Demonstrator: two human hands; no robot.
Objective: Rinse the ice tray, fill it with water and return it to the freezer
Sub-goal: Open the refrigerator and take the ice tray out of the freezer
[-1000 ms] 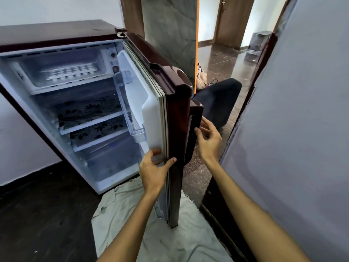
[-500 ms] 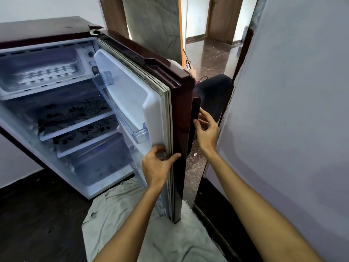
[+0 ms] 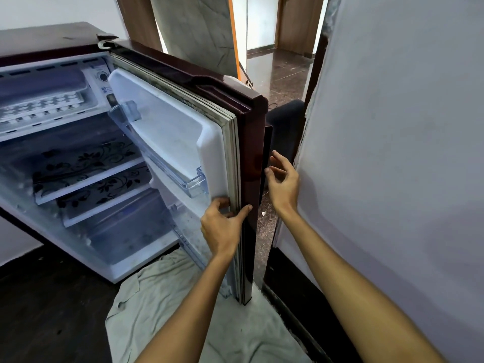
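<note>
A white ice tray [image 3: 42, 108] lies in the freezer compartment [image 3: 90, 100] at the top of a small maroon fridge. The fridge door [image 3: 167, 132] stands open with its free edge towards me. My left hand [image 3: 222, 226] grips that edge low down, thumb on the maroon outer side and fingers on the white gasket. My right hand [image 3: 284, 184] is on the outer side of the door, next to the dark handle [image 3: 267, 148]. Its fingers are spread and relaxed and hold nothing.
Two shelves with black floral liners [image 3: 86, 166] sit below the freezer. A pale cloth [image 3: 162, 297] covers the floor under the door. A grey wall [image 3: 392, 153] stands close on the right, leaving a narrow gap. A black object [image 3: 285, 119] lies beyond the door.
The fridge sits further left in view and more of the door's inner face shows. My right hand's fingers have eased off the handle. My left hand keeps its grip.
</note>
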